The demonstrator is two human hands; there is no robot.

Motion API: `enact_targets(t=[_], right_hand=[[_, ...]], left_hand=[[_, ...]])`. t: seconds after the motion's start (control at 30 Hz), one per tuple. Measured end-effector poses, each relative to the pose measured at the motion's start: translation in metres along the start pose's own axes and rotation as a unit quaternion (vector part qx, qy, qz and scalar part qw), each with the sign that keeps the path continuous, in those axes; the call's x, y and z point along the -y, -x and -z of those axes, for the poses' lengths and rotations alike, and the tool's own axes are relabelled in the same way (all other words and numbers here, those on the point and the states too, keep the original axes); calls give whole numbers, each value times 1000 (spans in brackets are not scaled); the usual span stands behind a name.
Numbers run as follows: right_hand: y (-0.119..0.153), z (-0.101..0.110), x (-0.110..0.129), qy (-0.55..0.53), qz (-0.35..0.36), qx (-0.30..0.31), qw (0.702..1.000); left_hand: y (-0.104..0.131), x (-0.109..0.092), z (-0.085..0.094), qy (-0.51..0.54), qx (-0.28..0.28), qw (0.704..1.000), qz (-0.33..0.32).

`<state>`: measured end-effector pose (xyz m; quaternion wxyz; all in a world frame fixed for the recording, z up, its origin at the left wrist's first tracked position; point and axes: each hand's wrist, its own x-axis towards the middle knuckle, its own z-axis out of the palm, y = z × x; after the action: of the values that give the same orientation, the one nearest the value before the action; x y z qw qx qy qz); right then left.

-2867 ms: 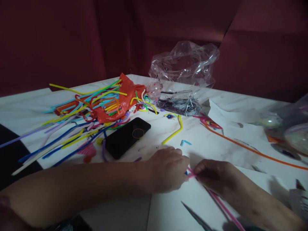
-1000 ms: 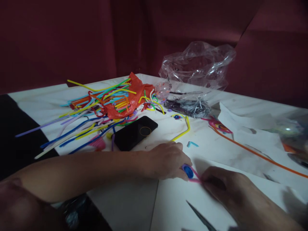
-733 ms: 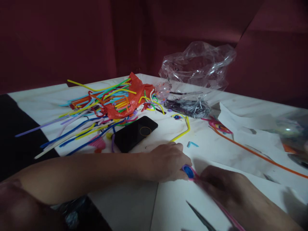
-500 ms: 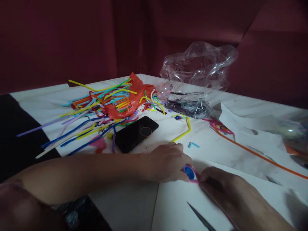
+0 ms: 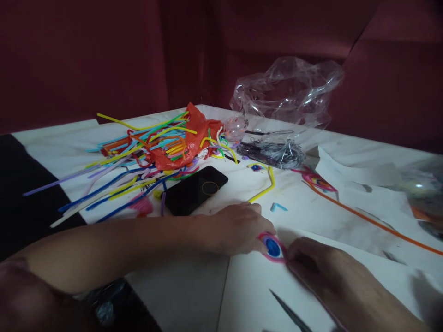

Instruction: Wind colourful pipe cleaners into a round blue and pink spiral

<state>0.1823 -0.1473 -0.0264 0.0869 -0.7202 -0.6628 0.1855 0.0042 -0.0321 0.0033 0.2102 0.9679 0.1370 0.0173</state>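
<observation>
Between my hands is a small eye-shaped craft piece with a blue centre, a white surround and a pink rim, close above the white sheet. My left hand pinches its left end, the fingertips partly hidden behind the hand. At the other end, the fingers of my right hand are closed on the pointed tip of the rim. A dark pointed blade lies below the piece, its rear part out of view. Past my left hand is a short bent light-blue pipe cleaner piece.
A black phone lies beyond my left forearm. Behind it are many-coloured pipe cleaners with a red plastic wrapper. Clear plastic bag, bundled dark cords, another eye-shaped piece and a long orange pipe cleaner lie farther right.
My left fingers have shifted slightly up and left along the eye-shaped craft piece, so more of its pink rim shows. My right hand keeps nearly the same place.
</observation>
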Motion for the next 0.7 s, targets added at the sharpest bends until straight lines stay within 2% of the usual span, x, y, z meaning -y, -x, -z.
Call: enact_targets(t=[0.2, 0.47, 0.7], right_hand=[[-2, 2, 7, 8, -1, 1, 1000], [0, 4, 6, 17, -7, 2, 1000], [-2, 5, 7, 16, -3, 3, 1000]], left_hand=[[-2, 4, 6, 11, 20, 1000, -22], [-6, 3, 3, 52, -1, 997, 58], [-7, 3, -7, 11, -28, 999, 45]])
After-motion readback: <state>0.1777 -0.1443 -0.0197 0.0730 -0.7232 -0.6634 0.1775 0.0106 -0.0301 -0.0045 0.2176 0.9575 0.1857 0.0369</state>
